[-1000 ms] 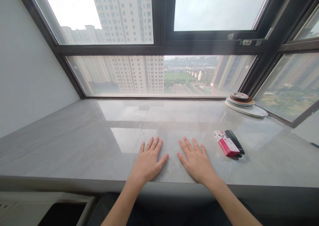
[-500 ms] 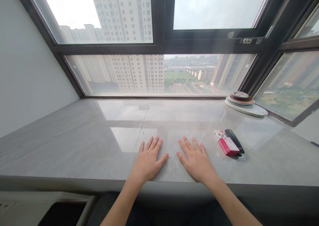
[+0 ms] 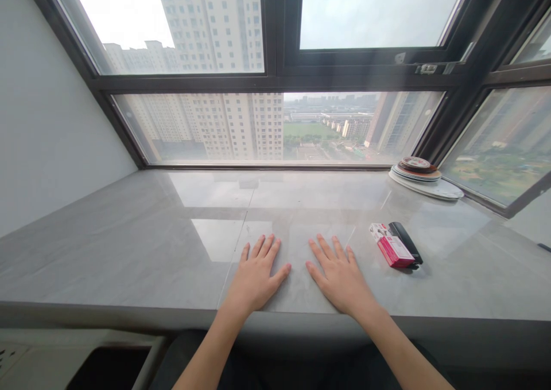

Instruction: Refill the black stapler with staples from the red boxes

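My left hand [image 3: 257, 275] lies palm down on the grey marbled sill [image 3: 129, 252], fingers spread and holding nothing. Beside it, with a gap between the thumbs, my right hand [image 3: 339, 276] rests flat the same way, also bare. To the right of my right hand is a small pink and white box [image 3: 394, 249]. A black stapler-like object [image 3: 406, 244] lies against the box's right side; its exact kind is hard to make out.
A stack of plates [image 3: 424, 178] stands in the far right corner by the window frame [image 3: 275, 84]. A white wall [image 3: 51, 126] bounds the left side. The sill's front edge [image 3: 301, 321] runs under my wrists. Below left is a pale cabinet-like surface [image 3: 47, 358] with a dark opening.
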Available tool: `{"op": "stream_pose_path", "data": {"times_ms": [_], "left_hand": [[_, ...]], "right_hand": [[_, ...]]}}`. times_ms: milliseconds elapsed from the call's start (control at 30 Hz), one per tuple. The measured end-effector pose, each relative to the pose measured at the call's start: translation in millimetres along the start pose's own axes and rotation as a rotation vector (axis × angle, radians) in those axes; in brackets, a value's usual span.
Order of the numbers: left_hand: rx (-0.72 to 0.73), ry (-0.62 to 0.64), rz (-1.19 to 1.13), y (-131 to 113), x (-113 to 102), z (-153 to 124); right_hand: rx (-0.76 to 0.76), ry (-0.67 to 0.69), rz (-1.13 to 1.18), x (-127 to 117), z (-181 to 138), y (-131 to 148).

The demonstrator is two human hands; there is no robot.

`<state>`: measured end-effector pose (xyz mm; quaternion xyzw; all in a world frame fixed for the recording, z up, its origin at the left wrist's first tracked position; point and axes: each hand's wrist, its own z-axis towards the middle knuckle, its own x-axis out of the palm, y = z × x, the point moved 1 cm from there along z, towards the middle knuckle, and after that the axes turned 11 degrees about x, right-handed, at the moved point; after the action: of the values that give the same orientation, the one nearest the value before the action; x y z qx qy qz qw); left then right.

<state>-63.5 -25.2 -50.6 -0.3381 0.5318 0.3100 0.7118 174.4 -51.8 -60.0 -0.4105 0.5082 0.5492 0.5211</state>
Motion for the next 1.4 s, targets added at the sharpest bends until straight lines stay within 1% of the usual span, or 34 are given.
{"op": "stream_pose_path", "data": {"times_ms": [1400], "left_hand": [[-0.002,-0.007,-0.023,-0.3,-1.7,-0.5]], "right_hand": [[0.004,0.021,0.009,-1.3,0.3,0.7]]}}
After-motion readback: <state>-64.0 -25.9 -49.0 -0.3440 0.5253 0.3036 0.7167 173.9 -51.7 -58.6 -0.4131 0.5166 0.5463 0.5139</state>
